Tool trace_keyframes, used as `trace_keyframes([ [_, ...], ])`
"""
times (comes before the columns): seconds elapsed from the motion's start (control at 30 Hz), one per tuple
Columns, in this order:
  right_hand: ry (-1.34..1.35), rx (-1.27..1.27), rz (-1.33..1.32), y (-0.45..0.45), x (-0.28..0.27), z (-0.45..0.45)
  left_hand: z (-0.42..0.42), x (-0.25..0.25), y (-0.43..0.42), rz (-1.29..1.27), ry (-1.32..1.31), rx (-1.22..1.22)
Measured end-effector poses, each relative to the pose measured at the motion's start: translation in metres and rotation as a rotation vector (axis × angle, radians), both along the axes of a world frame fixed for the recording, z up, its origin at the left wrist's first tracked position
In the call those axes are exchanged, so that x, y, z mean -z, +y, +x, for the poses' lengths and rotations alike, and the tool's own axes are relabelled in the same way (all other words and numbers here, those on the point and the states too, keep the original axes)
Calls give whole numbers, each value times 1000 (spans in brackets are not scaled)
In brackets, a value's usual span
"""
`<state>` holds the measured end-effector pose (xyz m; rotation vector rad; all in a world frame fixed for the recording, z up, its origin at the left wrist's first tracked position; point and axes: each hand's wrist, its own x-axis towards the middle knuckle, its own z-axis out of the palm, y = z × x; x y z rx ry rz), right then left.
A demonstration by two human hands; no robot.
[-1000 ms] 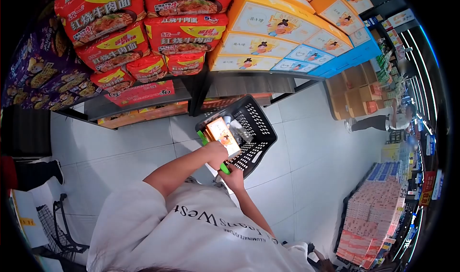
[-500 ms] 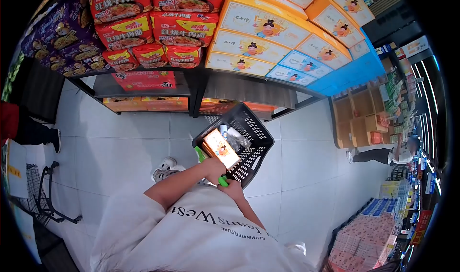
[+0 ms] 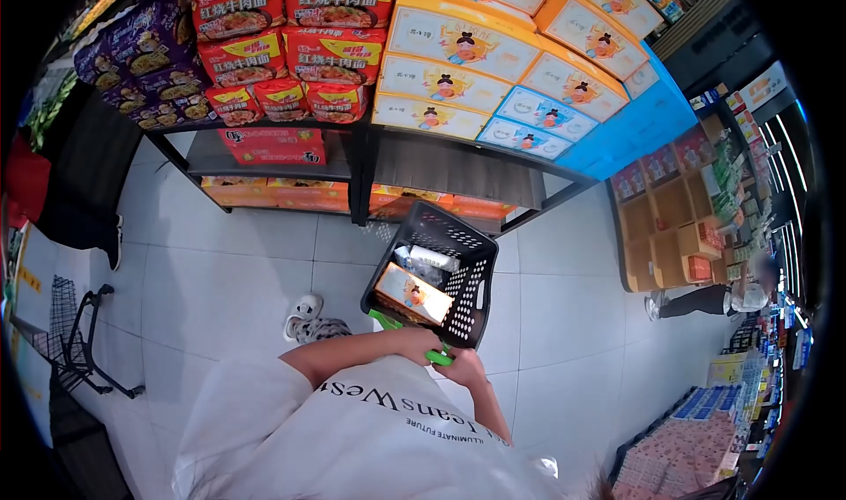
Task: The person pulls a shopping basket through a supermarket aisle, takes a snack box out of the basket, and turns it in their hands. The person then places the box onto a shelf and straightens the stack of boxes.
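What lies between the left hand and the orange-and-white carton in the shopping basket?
In the head view, the near rim of the black shopping basket lies between the left hand and the orange-and-white carton.

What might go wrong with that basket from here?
The basket looks close to the shelf and might bump it.
The box beside the pale pack may shift against it if jolted.
The left hand and right hand grip the green handle close together, so the basket might tilt.

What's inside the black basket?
Inside the basket, I see an orange-and-white box and some pale, shiny packages beside it, too unclear to name. Whatever lies underneath them is covered, so I can't see it.
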<state>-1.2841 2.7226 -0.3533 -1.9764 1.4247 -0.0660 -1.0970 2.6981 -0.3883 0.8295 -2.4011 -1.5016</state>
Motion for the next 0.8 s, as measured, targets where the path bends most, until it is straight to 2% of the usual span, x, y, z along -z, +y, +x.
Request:
trace_keyframes([
  [0.13, 151, -58, 75, -10, -13, -21, -23, 9, 7, -6, 209, -31],
  [0.17, 229, -70, 114, -15, -14, -27, -31, 13, 5, 6, 188, -30],
  [0.27, 243, -137, 151, -30, -16, -50, -58, 16, 2, 47, 111, -20],
  [0.4, 250, -154, 188, -40, -22, -71, -69, 3, 14, 7, 182, -128],
  [0.53, 356, -168, 116, -31, -15, -76, -47, -4, 24, 200, -22, -23],
  [0.57, 352, -152, 93, -29, -12, -75, -42, -10, 29, 77, -129, -48],
  [0.63, 348, -118, 56, -19, -8, -77, -35, -19, 30, 20, -222, 2],
  [0.8, 279, -33, -56, 3, -3, -75, -32, -6, 34, -151, -234, 69],
])
